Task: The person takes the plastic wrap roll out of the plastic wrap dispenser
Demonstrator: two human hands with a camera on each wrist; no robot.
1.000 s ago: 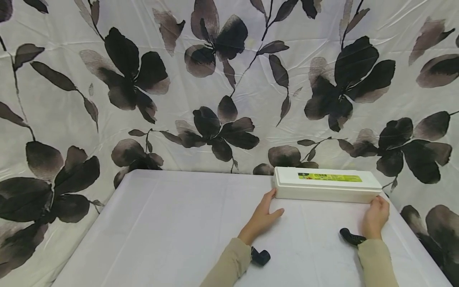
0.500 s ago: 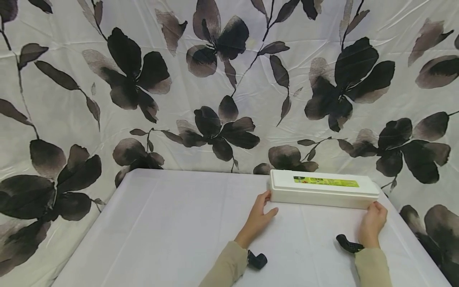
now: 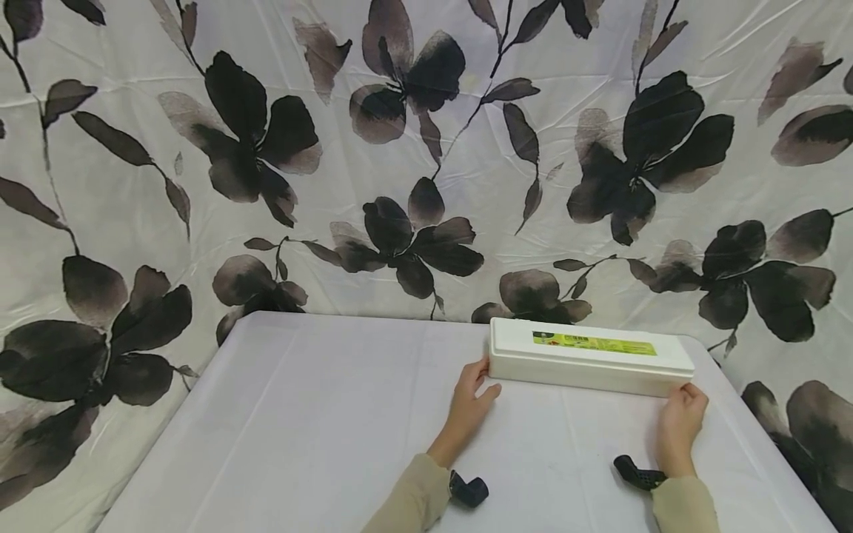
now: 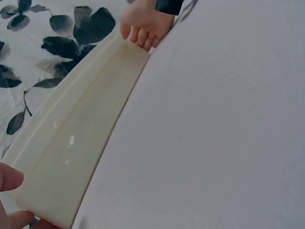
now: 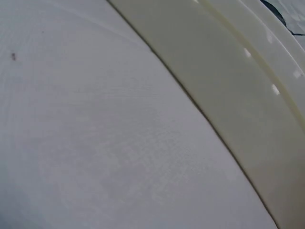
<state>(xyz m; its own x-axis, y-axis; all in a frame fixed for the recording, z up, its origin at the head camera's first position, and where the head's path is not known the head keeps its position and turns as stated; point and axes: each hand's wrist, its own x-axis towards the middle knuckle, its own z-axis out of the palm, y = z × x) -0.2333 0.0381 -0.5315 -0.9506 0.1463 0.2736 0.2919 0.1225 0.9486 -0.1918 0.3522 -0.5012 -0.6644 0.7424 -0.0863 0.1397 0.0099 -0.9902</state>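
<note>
A long white plastic lidded box (image 3: 586,376) with a yellow-green label (image 3: 593,343) on its lid lies at the back right of the white table. My left hand (image 3: 463,411) holds its left end with the fingers, while the thumb stands off the front face. At the other end my right hand (image 3: 681,429) grips the lower front corner with bent fingers. In the left wrist view, the left thumb (image 4: 10,177) is close by the near end of the box, and the right hand (image 4: 147,24) curls at its far end. Only the box's side (image 5: 224,90) and tabletop show in the right wrist view.
White cloth covers the table (image 3: 300,422), whose back edge runs close behind the box. A floral curtain (image 3: 400,170) hangs beyond it. Black wrist-worn devices (image 3: 469,490) stick out beside both forearms.
Both hands have drawn the box to the left and toward me, its right end coming nearer than its left. The lid stays on.
</note>
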